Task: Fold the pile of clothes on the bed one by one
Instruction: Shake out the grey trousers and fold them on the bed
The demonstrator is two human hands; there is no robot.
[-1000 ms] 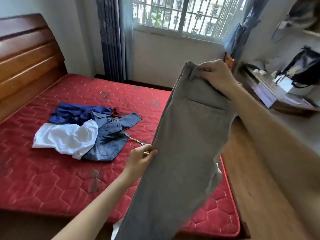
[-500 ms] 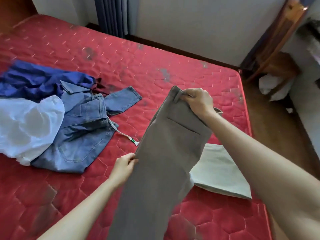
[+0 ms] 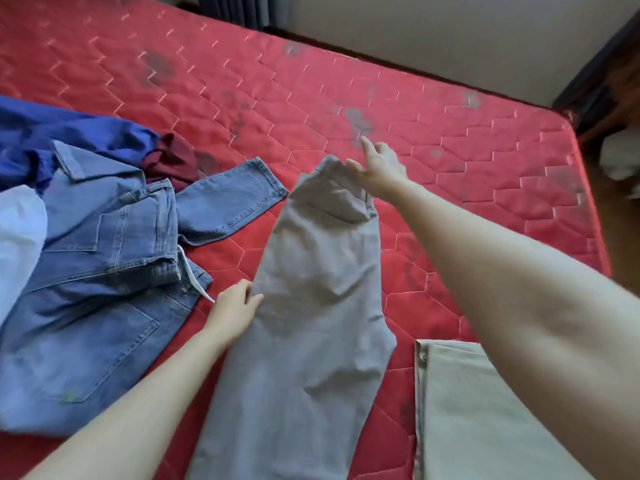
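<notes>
Grey trousers point(image 3: 311, 306) lie between left hand point(image 3: 233, 308) and right hand point(image 3: 379, 168).

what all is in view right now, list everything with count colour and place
grey trousers: 1, grey, laid lengthwise on the mattress in the middle, waistband at the far end
blue jeans: 1, denim blue, crumpled on the left
royal blue garment: 1, blue, far left, behind the jeans
maroon garment: 1, dark red, partly under the pile
white garment: 1, white, left edge
beige folded garment: 1, pale beige, near right
mattress: 1, red quilted, under everything
wall: 1, pale, far side
left hand: 1, holds the trousers' left edge
right hand: 1, at the waistband, fingers loosening
</notes>
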